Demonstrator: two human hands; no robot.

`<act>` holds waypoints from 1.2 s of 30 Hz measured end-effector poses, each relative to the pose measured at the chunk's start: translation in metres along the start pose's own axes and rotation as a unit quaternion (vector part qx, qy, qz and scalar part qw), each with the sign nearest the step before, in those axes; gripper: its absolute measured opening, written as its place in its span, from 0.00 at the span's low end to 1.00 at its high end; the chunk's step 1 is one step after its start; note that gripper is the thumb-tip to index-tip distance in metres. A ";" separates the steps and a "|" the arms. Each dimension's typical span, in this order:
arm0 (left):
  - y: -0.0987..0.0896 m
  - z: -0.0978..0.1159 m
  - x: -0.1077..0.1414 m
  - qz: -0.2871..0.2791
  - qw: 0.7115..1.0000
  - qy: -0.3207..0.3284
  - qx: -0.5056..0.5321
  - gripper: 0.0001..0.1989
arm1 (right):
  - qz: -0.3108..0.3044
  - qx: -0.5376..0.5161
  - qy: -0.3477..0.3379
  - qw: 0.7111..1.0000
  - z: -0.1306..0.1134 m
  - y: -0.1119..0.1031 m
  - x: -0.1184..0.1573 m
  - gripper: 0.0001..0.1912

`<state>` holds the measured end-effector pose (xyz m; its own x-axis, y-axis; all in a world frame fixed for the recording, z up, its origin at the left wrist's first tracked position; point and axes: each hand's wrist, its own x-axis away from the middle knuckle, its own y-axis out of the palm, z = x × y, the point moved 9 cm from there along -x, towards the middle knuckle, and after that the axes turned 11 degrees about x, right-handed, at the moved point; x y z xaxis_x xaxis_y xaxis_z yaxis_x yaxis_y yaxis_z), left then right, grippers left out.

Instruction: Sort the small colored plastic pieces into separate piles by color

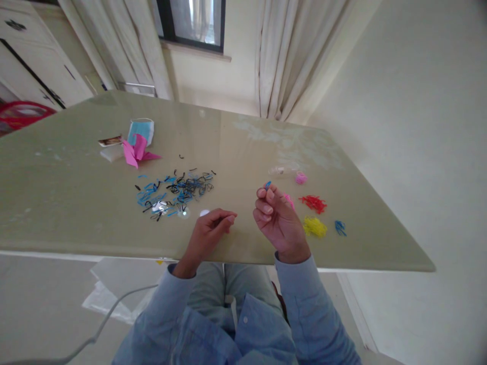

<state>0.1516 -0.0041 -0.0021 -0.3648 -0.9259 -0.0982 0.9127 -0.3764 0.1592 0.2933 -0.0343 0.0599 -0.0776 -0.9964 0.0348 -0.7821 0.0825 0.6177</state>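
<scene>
My right hand (279, 218) is raised over the table, with a small blue rubber band (268, 184) pinched between thumb and forefinger. To its left my left hand (211, 230) rests near the front edge, thumb and fingers pressed together. What it holds, if anything, is too small to make out. Beyond the left hand lies a loose mixed pile of blue and black rubber bands (190, 187). Right of the right hand are separate heaps of red bands (314, 203), yellow bands (315, 227) and blue bands (340, 228). Some pink bands (289, 201) are partly hidden behind that hand.
At the back left of the table (236, 147) lie a blue face mask (141, 132), a pink folded paper bird (139, 151) and a small packet (110, 141). A clear plastic piece (281, 171) and a pink ring-shaped bundle (301, 178) lie beyond my right hand.
</scene>
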 end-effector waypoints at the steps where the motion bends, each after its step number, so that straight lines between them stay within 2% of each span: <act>1: 0.000 0.001 0.000 0.002 1.000 0.002 -0.006 0.12 | 0.005 0.007 -0.005 1.000 -0.003 -0.003 0.002 0.09; 5: -0.001 0.005 0.001 0.006 1.000 0.012 -0.026 0.11 | 0.035 0.052 -0.034 0.997 -0.018 -0.021 0.015 0.10; 8: -0.002 0.006 0.002 0.006 0.999 0.016 -0.043 0.12 | 0.075 0.110 -0.058 0.989 -0.034 -0.048 0.032 0.11; 11: -0.001 0.006 0.003 0.000 0.998 0.013 -0.066 0.12 | 0.141 0.192 -0.075 0.968 -0.057 -0.092 0.053 0.11; 13: -0.001 0.007 0.003 -0.002 0.997 0.012 -0.079 0.12 | 0.208 0.253 -0.091 0.940 -0.078 -0.131 0.070 0.12; 15: 0.000 0.009 0.004 -0.002 0.996 0.012 -0.089 0.13 | 0.285 0.344 -0.113 0.888 -0.102 -0.172 0.088 0.13; 18: -0.001 0.011 0.004 0.006 0.995 0.006 -0.099 0.14 | 0.393 0.523 -0.138 0.743 -0.137 -0.220 0.113 0.17; 20: -0.001 0.011 0.004 0.012 0.994 0.001 -0.111 0.15 | 0.414 0.627 -0.132 0.646 -0.147 -0.235 0.121 0.18; 22: -0.002 0.012 0.004 0.014 0.992 0.000 -0.124 0.16 | 0.406 0.684 -0.122 0.594 -0.147 -0.242 0.123 0.20; 28: -0.007 0.009 0.005 0.032 0.989 0.003 -0.143 0.15 | 0.410 0.710 -0.124 0.559 -0.137 -0.244 0.128 0.23; 36: -0.009 0.005 0.005 0.032 0.986 0.000 -0.165 0.15 | 0.403 0.716 -0.142 0.552 -0.134 -0.248 0.135 0.20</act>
<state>0.1406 -0.0059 0.0012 -0.3042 -0.9474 -0.0992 0.9443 -0.2861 -0.1626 0.5590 -0.1917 0.0166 -0.6910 -0.5979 -0.4061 -0.0931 0.6309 -0.7703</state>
